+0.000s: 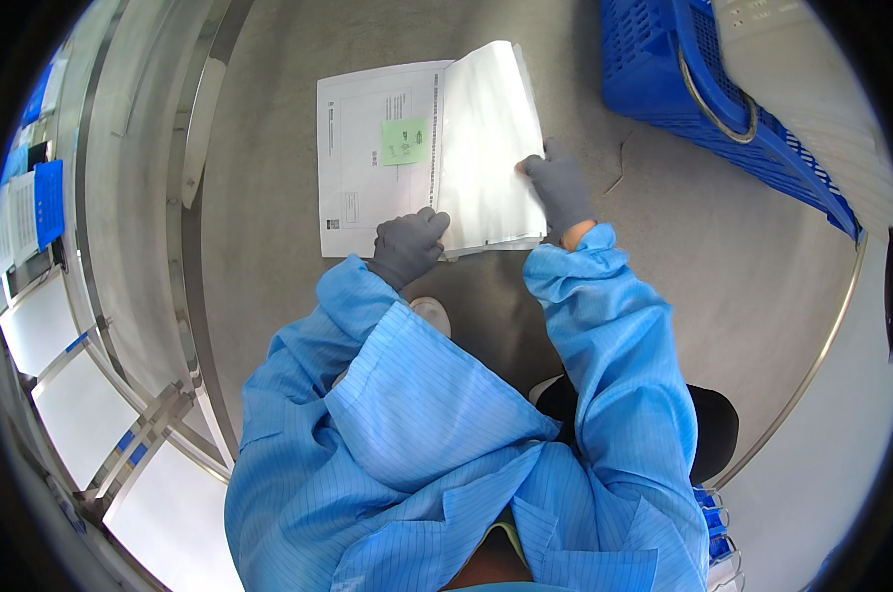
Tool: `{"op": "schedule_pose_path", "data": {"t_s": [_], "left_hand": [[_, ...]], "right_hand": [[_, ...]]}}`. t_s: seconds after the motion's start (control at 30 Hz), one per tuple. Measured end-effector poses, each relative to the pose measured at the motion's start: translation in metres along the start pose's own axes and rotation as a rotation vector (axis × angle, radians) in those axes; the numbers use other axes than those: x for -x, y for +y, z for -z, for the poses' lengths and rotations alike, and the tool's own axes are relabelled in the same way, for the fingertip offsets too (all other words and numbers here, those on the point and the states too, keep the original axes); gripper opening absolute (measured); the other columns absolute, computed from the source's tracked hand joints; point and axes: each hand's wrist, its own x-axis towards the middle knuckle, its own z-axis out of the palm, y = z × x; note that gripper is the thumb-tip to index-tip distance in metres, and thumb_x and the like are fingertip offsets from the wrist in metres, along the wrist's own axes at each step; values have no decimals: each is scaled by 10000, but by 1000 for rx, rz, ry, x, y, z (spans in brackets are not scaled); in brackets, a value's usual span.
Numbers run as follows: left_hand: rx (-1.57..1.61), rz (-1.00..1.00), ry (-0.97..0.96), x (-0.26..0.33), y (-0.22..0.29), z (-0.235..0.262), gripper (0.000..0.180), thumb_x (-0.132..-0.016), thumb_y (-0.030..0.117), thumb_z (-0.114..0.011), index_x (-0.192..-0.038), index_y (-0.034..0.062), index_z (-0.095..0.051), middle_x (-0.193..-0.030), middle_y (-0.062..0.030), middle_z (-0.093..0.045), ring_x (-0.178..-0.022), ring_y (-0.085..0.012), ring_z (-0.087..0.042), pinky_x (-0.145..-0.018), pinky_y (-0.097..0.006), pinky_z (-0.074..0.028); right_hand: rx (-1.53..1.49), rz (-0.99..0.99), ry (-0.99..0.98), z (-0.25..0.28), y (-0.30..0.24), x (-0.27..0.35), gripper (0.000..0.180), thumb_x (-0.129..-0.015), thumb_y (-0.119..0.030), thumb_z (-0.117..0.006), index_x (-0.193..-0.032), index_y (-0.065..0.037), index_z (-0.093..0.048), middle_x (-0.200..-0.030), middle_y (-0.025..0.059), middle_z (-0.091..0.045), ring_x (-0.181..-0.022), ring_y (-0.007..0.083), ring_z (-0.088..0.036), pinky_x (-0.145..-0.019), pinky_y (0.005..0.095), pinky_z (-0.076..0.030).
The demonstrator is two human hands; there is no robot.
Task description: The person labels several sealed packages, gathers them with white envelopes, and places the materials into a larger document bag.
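A printed white sheet [358,158] with a green sticky note [404,141] lies in front of me above the grey floor. Over its right part is a stack of glossy white sheets [488,138] that look like a plastic sleeve; I cannot tell whether they are one sleeve or several layers. My left hand [408,247], in a grey glove, is closed on the lower left corner of that glossy stack. Its right edge is pinched by my right hand [559,187], also gloved in grey, with bare fingertips showing.
A blue plastic basket [654,69] with a metal handle stands at the upper right, beside white material. Metal rails [195,138] run along the left, with shelving and blue items beyond. A pale round object [430,316] shows below my left hand.
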Motion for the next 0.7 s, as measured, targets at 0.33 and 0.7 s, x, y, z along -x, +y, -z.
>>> {"op": "schedule_pose_path", "data": {"t_s": [0.33, 0.7], "left_hand": [[-17, -38, 102, 6, 8, -3, 215, -725, 146, -629, -921, 135, -539, -776, -60, -546, -670, -278, -605, -543, -404, -488], [12, -107, 290, 12, 23, -15, 158, -683, 159, -648, -791, 150, -533, -696, -31, -515, -613, -236, -589, -497, -367, -462]], "right_hand": [[108, 111, 13, -19, 21, -1, 372, -724, -148, -662, -1064, -9, -603, -961, 193, -674, -890, 325, -652, -786, 391, -499], [28, -1, -176, -73, 48, 0, 419, -747, -157, -625, -1130, -3, -555, -995, 235, -650, -913, 346, -639, -820, 403, -488]]}}
